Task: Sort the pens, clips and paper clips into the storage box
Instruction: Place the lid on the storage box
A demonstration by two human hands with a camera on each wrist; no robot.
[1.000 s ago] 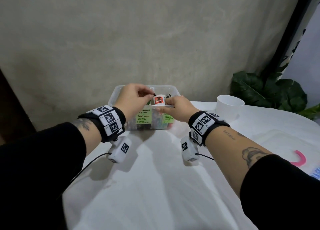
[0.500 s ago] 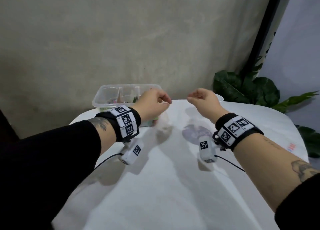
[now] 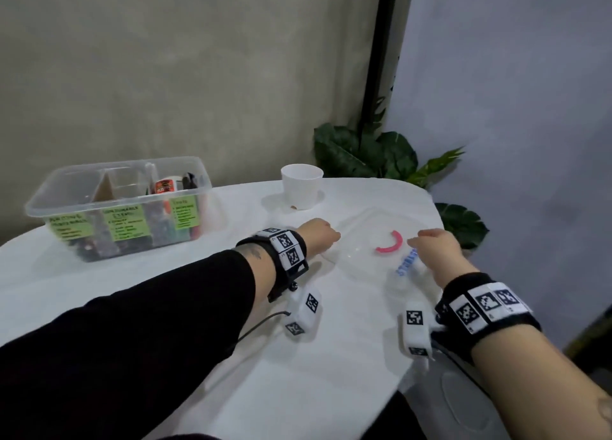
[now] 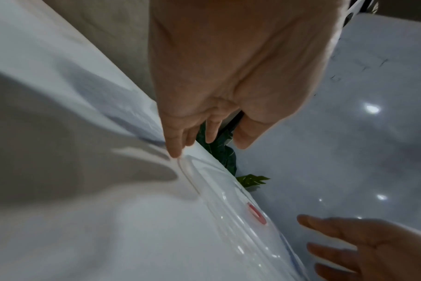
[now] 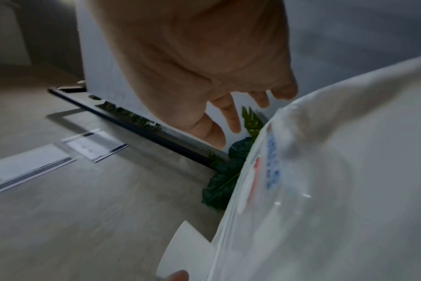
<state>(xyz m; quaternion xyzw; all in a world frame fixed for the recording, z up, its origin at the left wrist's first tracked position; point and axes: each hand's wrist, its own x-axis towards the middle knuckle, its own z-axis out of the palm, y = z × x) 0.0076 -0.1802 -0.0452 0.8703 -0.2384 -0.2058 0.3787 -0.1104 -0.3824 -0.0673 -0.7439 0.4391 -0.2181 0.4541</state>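
The clear storage box [image 3: 119, 208] stands at the far left of the white tabletop [image 3: 198, 323], its top open. Inside, dividers split it into compartments, and a small white bottle with a red label [image 3: 164, 186] stands toward the right, beside some dark items too blurred to name. 3 green labels are stuck on the front wall; their writing cannot be read.

Well to the right of the box, a clear lid [image 3: 371, 244] lies flat on the tabletop. A pink curved piece [image 3: 390, 246] sits on it, and blue lettering shows at its near right corner.

The left hand [image 3: 317, 236] is at the lid's left edge; in the left wrist view its fingers [image 4: 174, 140] are nearly straight, 1 fingertip touching the lid's rim [image 4: 187, 175], and it holds nothing. The right hand [image 3: 433, 252] hovers at the lid's right side, fingers [image 5: 231, 117] loosely extended, holding nothing. Both wrists wear black bands with black-and-white square markers.

A white cup [image 3: 302, 185] stands at the far edge of the tabletop, between the box and a leafy green plant [image 3: 367, 156] behind the tabletop's corner.
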